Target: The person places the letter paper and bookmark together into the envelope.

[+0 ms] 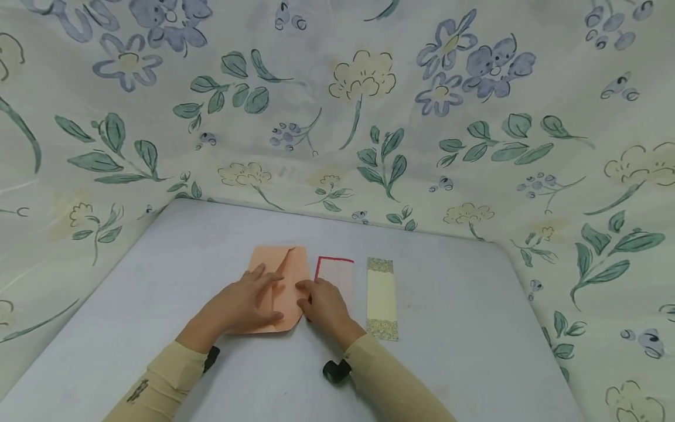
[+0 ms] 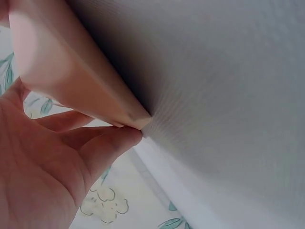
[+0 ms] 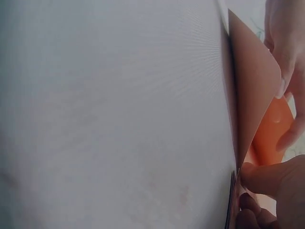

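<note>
The left hand is resting spread on the envelope, seemingly steadying it, while the right hand is pinching its right edge.

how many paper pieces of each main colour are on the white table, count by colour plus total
Peach: 1, the folded paper
Pale pink: 1, the red-edged card
Cream: 1, the strip with speckled ends
Total: 3
</note>
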Demonstrator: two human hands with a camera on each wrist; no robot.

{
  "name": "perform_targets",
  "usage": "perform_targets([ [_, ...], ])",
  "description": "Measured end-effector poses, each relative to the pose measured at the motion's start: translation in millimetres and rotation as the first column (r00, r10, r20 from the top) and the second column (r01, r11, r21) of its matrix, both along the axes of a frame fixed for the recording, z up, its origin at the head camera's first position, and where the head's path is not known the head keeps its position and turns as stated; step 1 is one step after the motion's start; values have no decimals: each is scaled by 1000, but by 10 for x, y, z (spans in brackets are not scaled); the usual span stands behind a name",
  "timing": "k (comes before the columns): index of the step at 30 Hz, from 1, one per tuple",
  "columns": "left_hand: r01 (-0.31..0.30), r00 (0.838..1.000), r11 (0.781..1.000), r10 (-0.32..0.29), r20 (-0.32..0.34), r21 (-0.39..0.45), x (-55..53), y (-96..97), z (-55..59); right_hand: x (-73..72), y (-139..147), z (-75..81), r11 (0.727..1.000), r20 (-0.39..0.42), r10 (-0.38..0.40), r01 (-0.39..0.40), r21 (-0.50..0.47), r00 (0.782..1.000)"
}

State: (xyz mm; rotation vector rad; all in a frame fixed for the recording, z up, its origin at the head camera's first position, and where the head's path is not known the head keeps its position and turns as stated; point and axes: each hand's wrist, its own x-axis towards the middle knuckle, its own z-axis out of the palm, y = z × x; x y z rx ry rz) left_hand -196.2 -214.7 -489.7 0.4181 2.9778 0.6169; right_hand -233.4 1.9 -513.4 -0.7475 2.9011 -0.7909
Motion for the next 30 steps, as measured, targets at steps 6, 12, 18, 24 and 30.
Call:
perform_targets([
  [6, 4, 1000, 1000, -4, 2, 11, 10, -15, 6, -27, 19, -18, 994, 98, -23, 34, -108, 995],
  [12, 6, 1000, 1000, -6, 6, 21, -3, -9, 13, -51, 39, -16, 977, 126, -33, 59, -203, 991],
  [18, -5, 1000, 1000, 5, 13, 14, -15, 5, 19, -58, 30, -11, 985, 118, -47, 66, -160, 992],
  [24, -4, 1000, 1000, 4, 4, 14, -11, 11, 20, -57, 13, -12, 994, 103, -53, 63, -94, 993],
  [30, -2, 1000, 1000, 2, -6, 25, -2, 17, 31, -51, 8, -11, 995, 73, -50, 56, -83, 996],
])
